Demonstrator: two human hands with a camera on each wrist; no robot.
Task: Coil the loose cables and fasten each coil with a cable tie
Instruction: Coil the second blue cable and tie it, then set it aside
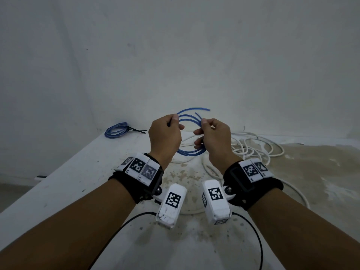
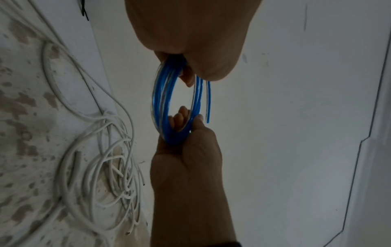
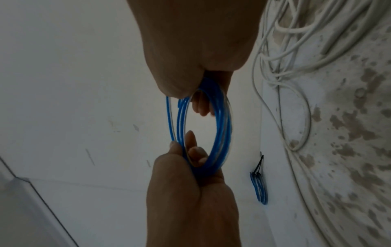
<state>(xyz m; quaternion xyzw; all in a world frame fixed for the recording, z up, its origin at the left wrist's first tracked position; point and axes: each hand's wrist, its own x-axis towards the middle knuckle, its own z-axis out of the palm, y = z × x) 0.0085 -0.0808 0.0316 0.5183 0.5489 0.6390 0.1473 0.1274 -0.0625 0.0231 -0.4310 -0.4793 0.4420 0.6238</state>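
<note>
Two hands held one blue coil (image 1: 190,133) upright above the desk (image 1: 81,172): our left hand (image 1: 164,137) pinched its left side, right hand (image 1: 213,137) its right, fingers curled round the strands. Loose end (image 1: 202,110) pointed rightward past our right thumb, so that hand sat nearer.
</note>
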